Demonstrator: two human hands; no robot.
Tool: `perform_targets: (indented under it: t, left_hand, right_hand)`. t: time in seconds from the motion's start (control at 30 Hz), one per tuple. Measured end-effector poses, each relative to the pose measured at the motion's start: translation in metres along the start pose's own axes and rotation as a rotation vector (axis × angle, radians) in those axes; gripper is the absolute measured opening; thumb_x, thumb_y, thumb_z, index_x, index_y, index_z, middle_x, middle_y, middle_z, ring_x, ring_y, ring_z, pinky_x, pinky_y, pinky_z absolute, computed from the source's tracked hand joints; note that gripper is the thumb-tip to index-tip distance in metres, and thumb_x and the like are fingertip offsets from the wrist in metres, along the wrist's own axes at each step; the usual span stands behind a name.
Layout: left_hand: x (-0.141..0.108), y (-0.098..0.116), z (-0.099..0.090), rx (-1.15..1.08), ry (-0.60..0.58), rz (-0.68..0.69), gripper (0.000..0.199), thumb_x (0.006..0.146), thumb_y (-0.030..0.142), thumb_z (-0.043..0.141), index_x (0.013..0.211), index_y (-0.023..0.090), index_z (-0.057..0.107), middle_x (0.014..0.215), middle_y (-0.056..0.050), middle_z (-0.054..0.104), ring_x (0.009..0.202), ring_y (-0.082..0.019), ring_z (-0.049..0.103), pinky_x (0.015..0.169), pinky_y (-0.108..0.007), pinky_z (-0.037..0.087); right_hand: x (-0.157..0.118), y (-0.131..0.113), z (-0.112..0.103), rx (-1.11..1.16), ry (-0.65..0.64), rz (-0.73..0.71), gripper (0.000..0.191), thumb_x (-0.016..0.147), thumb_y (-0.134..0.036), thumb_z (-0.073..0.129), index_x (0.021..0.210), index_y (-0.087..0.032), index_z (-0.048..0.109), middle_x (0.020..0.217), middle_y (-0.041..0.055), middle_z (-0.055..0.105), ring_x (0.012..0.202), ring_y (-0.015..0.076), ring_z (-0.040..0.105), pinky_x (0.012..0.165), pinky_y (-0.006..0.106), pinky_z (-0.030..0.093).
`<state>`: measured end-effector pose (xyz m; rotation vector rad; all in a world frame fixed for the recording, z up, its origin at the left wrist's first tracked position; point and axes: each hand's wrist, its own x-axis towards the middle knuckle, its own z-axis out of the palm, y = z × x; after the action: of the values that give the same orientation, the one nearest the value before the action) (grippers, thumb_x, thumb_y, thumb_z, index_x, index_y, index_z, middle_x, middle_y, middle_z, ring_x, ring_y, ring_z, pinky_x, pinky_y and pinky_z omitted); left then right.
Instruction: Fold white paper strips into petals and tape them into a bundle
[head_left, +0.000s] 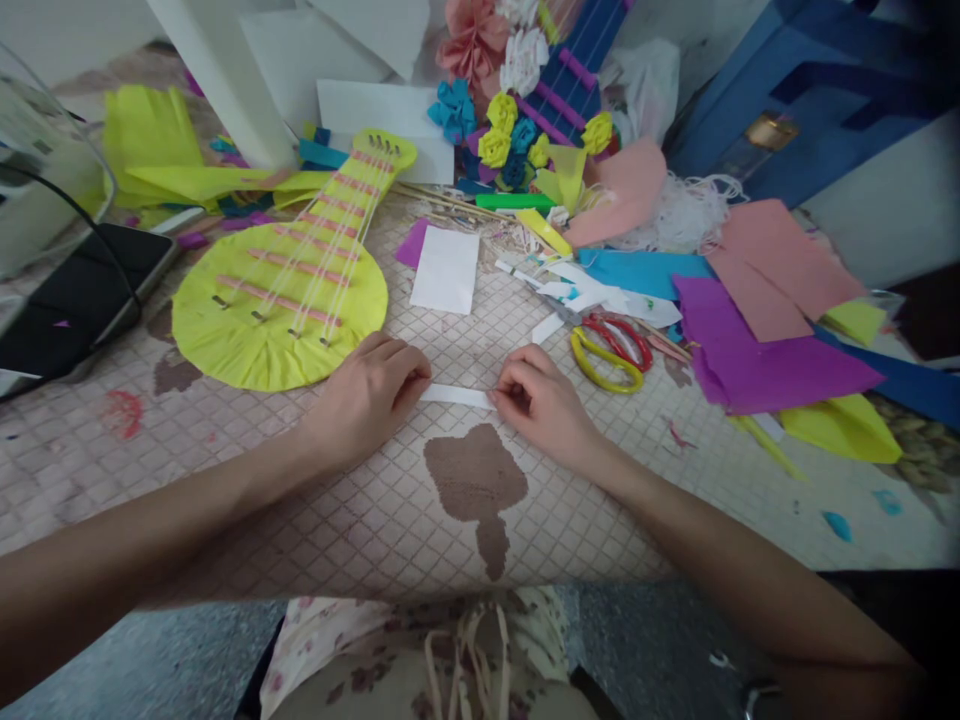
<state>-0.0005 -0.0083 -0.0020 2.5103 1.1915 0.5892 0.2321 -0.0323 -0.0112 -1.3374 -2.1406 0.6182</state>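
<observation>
A narrow white paper strip point(459, 396) stretches level between my two hands, just above the brown patch on the table. My left hand point(379, 390) has its fingers closed on the strip's left end. At the right end, my right hand point(541, 400) pinches the strip between thumb and fingertips. A yellow paper instrument point(277, 300) with pink bars and white strings lies beyond my left hand. Behind the strip rests a white paper rectangle point(445, 270). Scissors point(611, 350) with red and yellow handles lie beyond my right hand.
Purple paper point(765, 345), pink paper point(787, 265) and blue strips spread over the right side. Crumpled paper flowers point(495, 130) and a blue instrument point(562, 85) stand at the back. A black phone point(82, 290) lies at the left beside a cable.
</observation>
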Motion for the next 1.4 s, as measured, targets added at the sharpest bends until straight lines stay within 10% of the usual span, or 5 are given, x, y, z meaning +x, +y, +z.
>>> perform_targets:
  t: [0.47, 0.93, 1.17, 1.4]
  left_hand:
    - [-0.001, -0.009, 0.001, 0.019, -0.001, 0.001, 0.012, 0.089, 0.022, 0.047, 0.084, 0.017, 0.056, 0.085, -0.006, 0.056, 0.084, -0.020, 0.047, 0.075, -0.034, 0.041]
    - [-0.002, -0.005, 0.002, -0.043, 0.018, 0.071, 0.020, 0.088, 0.010, 0.042, 0.098, 0.018, 0.058, 0.096, -0.006, 0.055, 0.094, -0.020, 0.048, 0.086, -0.037, 0.042]
    - [-0.002, -0.006, 0.000, 0.103, -0.087, 0.295, 0.027, 0.088, 0.009, 0.042, 0.103, 0.021, 0.060, 0.101, -0.006, 0.059, 0.094, -0.022, 0.049, 0.080, -0.037, 0.037]
    - [0.010, -0.004, -0.008, -0.050, -0.195, 0.167, 0.022, 0.087, 0.010, 0.041, 0.092, 0.017, 0.061, 0.094, -0.004, 0.061, 0.091, -0.018, 0.053, 0.082, -0.033, 0.039]
  right_hand:
    - [0.010, -0.009, -0.014, -0.056, -0.202, 0.084, 0.012, 0.083, -0.013, 0.057, 0.080, -0.019, 0.047, 0.094, 0.0032, 0.044, 0.079, 0.0132, 0.051, 0.075, 0.031, 0.046]
    - [0.003, -0.004, -0.006, -0.034, -0.120, 0.018, 0.012, 0.083, -0.011, 0.053, 0.086, -0.021, 0.047, 0.083, 0.0008, 0.053, 0.077, 0.0150, 0.052, 0.069, 0.029, 0.042]
    - [-0.002, -0.010, -0.005, -0.188, -0.171, -0.215, 0.020, 0.089, -0.007, 0.038, 0.087, -0.020, 0.053, 0.092, 0.0062, 0.050, 0.088, 0.0189, 0.047, 0.077, 0.033, 0.043]
    - [0.007, -0.013, -0.006, -0.115, -0.233, -0.176, 0.013, 0.088, -0.010, 0.042, 0.086, -0.019, 0.051, 0.089, 0.0049, 0.053, 0.086, 0.0175, 0.050, 0.076, 0.031, 0.042]
